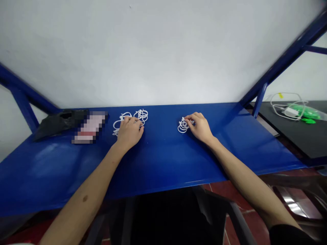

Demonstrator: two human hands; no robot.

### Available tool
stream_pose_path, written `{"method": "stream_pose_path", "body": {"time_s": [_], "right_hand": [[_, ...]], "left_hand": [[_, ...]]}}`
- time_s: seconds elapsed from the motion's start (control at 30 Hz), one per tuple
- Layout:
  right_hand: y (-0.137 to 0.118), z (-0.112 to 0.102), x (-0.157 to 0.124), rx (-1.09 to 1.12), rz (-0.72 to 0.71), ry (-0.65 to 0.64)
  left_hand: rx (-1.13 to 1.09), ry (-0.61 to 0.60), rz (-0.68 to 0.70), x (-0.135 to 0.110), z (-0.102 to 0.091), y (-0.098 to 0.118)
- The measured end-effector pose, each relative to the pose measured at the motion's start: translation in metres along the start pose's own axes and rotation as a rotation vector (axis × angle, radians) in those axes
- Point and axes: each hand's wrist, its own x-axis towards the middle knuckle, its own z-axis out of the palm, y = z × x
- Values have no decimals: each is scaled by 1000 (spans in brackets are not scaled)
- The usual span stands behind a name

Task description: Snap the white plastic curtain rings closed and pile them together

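Note:
On the blue table lies a pile of white looped ties [142, 115], which look like cable ties closed into rings. My left hand [130, 131] rests palm down over the near part of this pile, its fingers spread and partly covering the loops. Farther right is a smaller bunch of white looped ties [183, 126]. My right hand [200, 126] touches that bunch from its right side, thumb and forefinger pinched together on the loops. The other right fingers are bent, and some loops are hidden beneath them.
The blue table [163, 160] meets a white wall behind it. A black plastic bag [55, 124] and a blurred-out pinkish item [90, 127] lie at the left. Blue metal braces [260, 97] flank the table. A black surface [288, 132] at the right holds a white cable with charger [291, 111].

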Motion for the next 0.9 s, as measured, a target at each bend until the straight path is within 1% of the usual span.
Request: {"method": "stream_pose_path", "body": {"time_s": [0.07,0.13,0.27,0.33,0.37,0.43,0.5,0.53,0.6,0.7,0.73,0.77,0.83,0.9], "right_hand": [[3,0,1,-17,-4,-14],[1,-1,1,-40,-25,-9],[-12,-7,0,-45,-70,82],[-24,-9,-2,29,-101,74],[-31,-9,-4,88,-117,45],[-47,-8,-9,238,-133,-73],[-62,-4,-14,402,-75,-186],[-68,-2,-16,475,-41,-230],[-76,1,-20,582,15,-282],[-79,3,-22,636,27,-285],[-78,3,-23,636,24,-272],[-77,3,-23,634,22,-257],[-74,2,-23,629,19,-225],[-72,1,-23,632,13,-202]], "left_hand": [[51,-29,-1,-1,1,-1],[59,-13,-3,0,0,2],[-21,90,27,3,-6,14],[-94,144,91,3,-9,24],[-134,164,139,2,-11,31],[-220,180,262,-1,-14,45],[-289,148,397,-6,-15,60],[-304,131,442,-9,-15,66],[-319,110,490,-15,-13,76],[-373,88,514,-20,-9,84],[-405,93,494,-20,-9,85],[-440,109,440,-20,-9,85],[-504,143,245,-18,-11,84],[-565,121,41,-15,-14,82]]}}
